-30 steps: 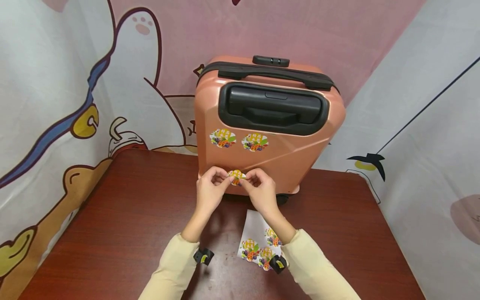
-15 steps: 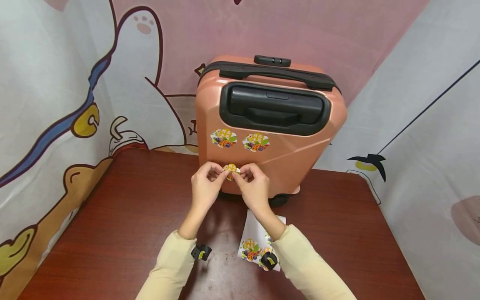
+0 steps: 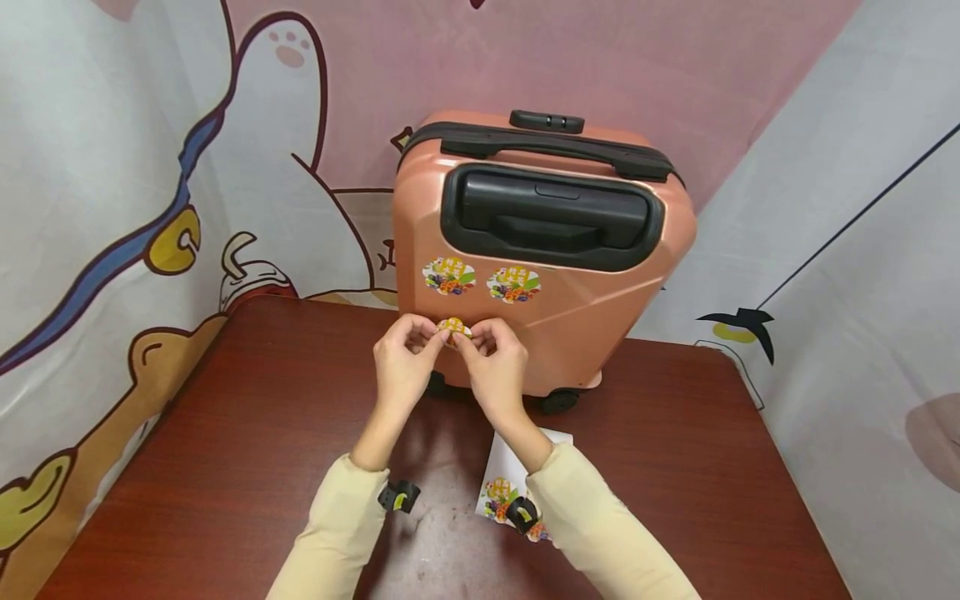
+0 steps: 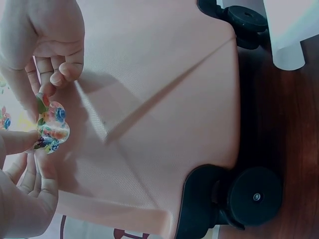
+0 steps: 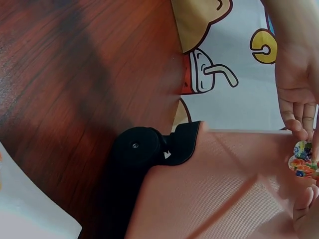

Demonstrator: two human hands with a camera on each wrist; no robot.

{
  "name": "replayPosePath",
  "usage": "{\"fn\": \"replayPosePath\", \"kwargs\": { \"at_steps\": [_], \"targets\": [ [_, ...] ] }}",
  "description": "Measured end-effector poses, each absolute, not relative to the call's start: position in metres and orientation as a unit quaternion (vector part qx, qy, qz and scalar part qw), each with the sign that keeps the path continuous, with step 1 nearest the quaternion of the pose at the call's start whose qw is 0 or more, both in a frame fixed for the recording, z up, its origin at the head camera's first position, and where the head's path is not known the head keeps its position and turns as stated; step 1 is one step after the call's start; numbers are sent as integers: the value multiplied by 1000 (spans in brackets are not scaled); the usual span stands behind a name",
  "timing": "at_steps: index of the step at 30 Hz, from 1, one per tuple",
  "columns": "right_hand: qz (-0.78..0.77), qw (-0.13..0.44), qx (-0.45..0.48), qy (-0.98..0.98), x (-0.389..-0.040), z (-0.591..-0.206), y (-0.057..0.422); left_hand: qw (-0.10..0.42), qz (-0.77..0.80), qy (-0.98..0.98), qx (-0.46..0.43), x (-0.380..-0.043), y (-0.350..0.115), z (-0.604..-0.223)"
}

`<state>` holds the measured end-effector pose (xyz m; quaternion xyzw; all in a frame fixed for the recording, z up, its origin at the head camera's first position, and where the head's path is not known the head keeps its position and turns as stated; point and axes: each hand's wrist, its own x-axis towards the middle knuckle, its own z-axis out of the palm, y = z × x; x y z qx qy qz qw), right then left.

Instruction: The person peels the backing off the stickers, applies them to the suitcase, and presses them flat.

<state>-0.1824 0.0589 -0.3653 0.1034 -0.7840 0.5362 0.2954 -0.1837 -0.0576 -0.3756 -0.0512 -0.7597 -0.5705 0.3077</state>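
Both hands pinch one fruit-print sticker (image 3: 454,327) between thumbs and fingers, the left hand (image 3: 405,360) at its left edge and the right hand (image 3: 497,367) at its right. They hold it close before the lower left face of a pink suitcase (image 3: 555,333). Two like stickers lie flat on that face, a left one (image 3: 448,276) and a right one (image 3: 513,284), below the recessed black handle (image 3: 555,208). In the left wrist view the held sticker (image 4: 52,127) shows its printed fruit and curves slightly. Fingers cover its side edges.
A white sticker sheet (image 3: 501,462) with fruit stickers lies on the brown table (image 3: 262,467), partly under the right forearm. The suitcase stands at the table's back on black wheels (image 3: 558,402). Behind it hangs a cartoon-print cloth (image 3: 360,100).
Both hands have moved up and to the left with the sticker, toward the area under the left stuck sticker. The right forearm now covers more of the sheet.
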Motion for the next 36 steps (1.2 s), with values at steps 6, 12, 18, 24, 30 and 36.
{"fn": "replayPosePath", "kwargs": {
  "at_steps": [6, 12, 18, 24, 30, 36],
  "targets": [
    [517, 331, 116, -781, -183, -366, 53, 317, -570, -757, -49, -185, -59, -372],
    [499, 355, 120, -781, -186, -363, 49, 319, -566, -759, -45, -186, -61, -370],
    [488, 374, 119, -780, -189, -362, 46, 323, -566, -757, -43, -187, -61, -367],
    [483, 387, 118, -776, -191, -361, 42, 341, -557, -756, -42, -188, -61, -366],
    [478, 393, 118, -776, -191, -359, 39, 353, -550, -756, -33, -189, -61, -365],
    [474, 395, 113, -779, -193, -359, 37, 365, -538, -759, -28, -189, -60, -365]
  ]
}}
